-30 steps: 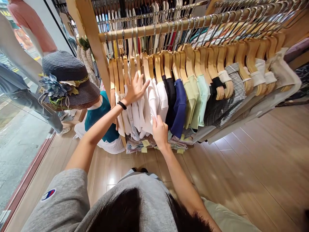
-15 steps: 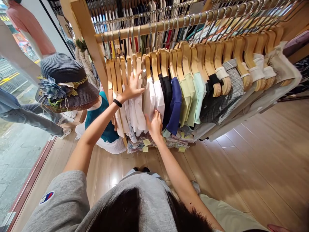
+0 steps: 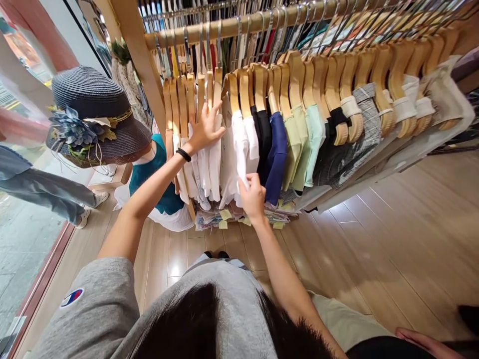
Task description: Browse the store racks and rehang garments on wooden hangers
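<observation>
My left hand is spread out, its fingers lying against the wooden hangers and the white garments at the left of the rail. Lower down, my right hand is closed, with the edge of a white shirt pinched between thumb and fingers. That shirt still hangs from its hanger, its side drawn slightly toward me. Right of it hang a black garment, a navy blue one and light green ones.
A wooden rail carries the hangers. At left stands a figure wearing a dark straw hat and a teal top. Plastic-wrapped packs lie below the clothes. A person's hand shows at lower right.
My right hand has moved slightly right and down, closing on the white shirt and pulling it away from the white garments on its left. My left hand stays spread on the hangers.
</observation>
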### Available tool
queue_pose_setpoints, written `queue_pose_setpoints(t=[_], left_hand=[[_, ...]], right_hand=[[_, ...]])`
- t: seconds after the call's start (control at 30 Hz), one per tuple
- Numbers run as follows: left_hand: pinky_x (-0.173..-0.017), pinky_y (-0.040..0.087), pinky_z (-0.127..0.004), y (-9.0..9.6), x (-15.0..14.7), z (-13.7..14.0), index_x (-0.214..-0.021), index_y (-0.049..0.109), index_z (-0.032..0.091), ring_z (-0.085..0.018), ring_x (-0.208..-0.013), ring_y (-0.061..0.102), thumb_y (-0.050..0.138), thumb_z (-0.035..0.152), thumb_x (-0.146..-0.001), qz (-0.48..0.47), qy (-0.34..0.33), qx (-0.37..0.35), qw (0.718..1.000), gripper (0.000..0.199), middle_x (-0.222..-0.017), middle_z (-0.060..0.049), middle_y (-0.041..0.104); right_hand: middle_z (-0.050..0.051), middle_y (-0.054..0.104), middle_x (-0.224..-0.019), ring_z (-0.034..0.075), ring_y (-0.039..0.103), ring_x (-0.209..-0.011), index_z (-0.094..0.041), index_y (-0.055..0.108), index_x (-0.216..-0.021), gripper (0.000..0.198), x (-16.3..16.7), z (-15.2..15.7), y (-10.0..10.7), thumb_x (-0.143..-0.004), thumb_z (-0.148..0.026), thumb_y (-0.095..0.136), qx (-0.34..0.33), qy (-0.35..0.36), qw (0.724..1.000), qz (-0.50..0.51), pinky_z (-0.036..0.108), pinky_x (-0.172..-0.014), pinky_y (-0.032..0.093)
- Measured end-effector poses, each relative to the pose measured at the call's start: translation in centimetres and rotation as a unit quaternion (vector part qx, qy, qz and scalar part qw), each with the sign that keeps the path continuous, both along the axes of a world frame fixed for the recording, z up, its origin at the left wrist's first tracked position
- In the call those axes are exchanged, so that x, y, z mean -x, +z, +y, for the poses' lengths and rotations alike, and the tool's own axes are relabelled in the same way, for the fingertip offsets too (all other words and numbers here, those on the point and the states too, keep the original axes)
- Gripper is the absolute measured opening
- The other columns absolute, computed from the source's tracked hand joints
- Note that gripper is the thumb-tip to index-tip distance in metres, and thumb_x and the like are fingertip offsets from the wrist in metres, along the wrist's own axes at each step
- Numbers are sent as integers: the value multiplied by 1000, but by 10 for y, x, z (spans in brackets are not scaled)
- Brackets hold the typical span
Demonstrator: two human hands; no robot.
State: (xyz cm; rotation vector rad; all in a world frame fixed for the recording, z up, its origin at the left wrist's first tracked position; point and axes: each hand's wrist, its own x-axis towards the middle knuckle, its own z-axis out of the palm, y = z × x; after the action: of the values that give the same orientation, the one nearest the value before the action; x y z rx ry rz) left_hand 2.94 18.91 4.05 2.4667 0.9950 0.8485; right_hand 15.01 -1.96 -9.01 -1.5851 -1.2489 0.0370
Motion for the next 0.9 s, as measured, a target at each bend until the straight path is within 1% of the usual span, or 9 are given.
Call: queue_pose_setpoints(t=[0.13,0.23,0.37,0.47,0.53,0.6,0.7,0.8,0.9], left_hand=[[-130,-2,-56,1,-5,-7,-155,38,35,-29,-161,-2,46,73,-93,-17,14,14,1000,74,-172,-2,19],[-128,-5,-59,3,-10,-14,-155,36,32,-32,-160,-5,44,80,-90,-19,24,18,999,81,-173,-5,15],[-125,-17,-61,6,-20,-21,-160,30,31,-38,-159,-13,66,70,-78,21,12,-32,999,98,-174,-3,7],[-124,-18,-63,8,-27,-21,-159,35,35,-40,-159,-8,71,50,-75,66,-25,-44,997,93,-174,1,11],[-125,-10,-66,8,-30,-19,-158,39,35,-41,-159,-6,70,42,-74,76,-34,-35,996,90,-173,1,15],[-124,-2,-70,8,-32,-16,-156,42,36,-41,-159,-10,68,39,-75,78,-34,-30,996,85,-173,1,18],[-121,3,-75,7,-33,-15,-154,44,38,-42,-158,-14,63,41,-80,91,-29,-32,995,77,-172,2,20],[-118,4,-79,6,-33,-15,-152,45,37,-44,-158,-13,63,44,-81,106,-26,-36,993,74,-172,0,20],[-117,5,-79,5,-32,-13,-151,47,35,-45,-157,-12,64,47,-80,114,-28,-42,992,75,-172,-2,20]], right_hand=[[4,66,-74,22,66,-65,-23,57,-98,15,29,7,2,-101,-36,50,53,78,995,-43,26,-59,40],[7,72,-88,24,69,-78,-21,61,-105,14,38,12,7,-100,-27,50,88,111,987,-69,28,-65,46],[10,70,-99,27,66,-96,-20,68,-104,19,30,9,16,-101,-25,50,60,154,979,-118,37,-87,51],[13,65,-106,29,61,-104,-20,69,-102,23,22,6,17,-101,-33,51,-10,70,993,-90,43,-95,50],[16,62,-116,30,58,-114,-18,66,-114,27,17,9,14,-100,-37,52,-57,-29,997,-43,45,-99,49],[19,60,-124,31,57,-120,-15,58,-129,40,11,17,6,-98,-41,54,-58,-89,994,-17,47,-102,48],[20,64,-123,33,61,-114,-13,53,-134,49,1,32,-6,-95,-42,55,7,-92,996,15,46,-96,50],[17,70,-105,32,66,-97,-14,60,-117,32,-4,37,-11,-95,-34,49,57,-94,993,40,42,-81,52],[15,71,-94,31,67,-88,-15,63,-111,27,4,29,-8,-92,-26,47,55,-90,994,15,37,-74,50]])
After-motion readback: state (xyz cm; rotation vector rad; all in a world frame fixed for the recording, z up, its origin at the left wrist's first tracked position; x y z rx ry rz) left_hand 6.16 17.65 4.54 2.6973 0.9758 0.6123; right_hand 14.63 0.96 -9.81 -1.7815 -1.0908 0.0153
